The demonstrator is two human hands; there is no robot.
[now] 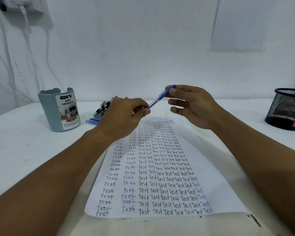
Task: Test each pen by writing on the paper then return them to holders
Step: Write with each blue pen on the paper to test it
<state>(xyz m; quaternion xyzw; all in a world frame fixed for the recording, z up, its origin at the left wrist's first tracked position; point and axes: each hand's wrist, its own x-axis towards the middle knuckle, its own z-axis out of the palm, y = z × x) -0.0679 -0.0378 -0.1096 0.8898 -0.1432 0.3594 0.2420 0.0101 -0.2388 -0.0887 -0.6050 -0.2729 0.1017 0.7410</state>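
Both hands hold one blue pen (157, 99) in the air above the far end of the paper (162, 169), which lies flat on the counter (24, 147) and is nearly filled with columns of the word "Test". The left hand (124, 116) pinches the lower end of the pen between curled fingertips; the right hand (192, 106) pinches the upper end between thumb and forefinger, its other fingers loosely spread. The pen slants from upper right down to lower left, clear of the sheet. Judging by the two-ended grip, the step in hand looks like uncapping or recapping the pen; which of the two I cannot tell. More pens (102, 109) lie in a heap on the counter just behind the left hand, near the blue-grey desk organizer (58, 111); a black mesh holder (286, 109) stands well apart at the right edge. If uncapping, the next move calls for settling the pen into a writing grip and finding bare space on the sheet, likely its right margin
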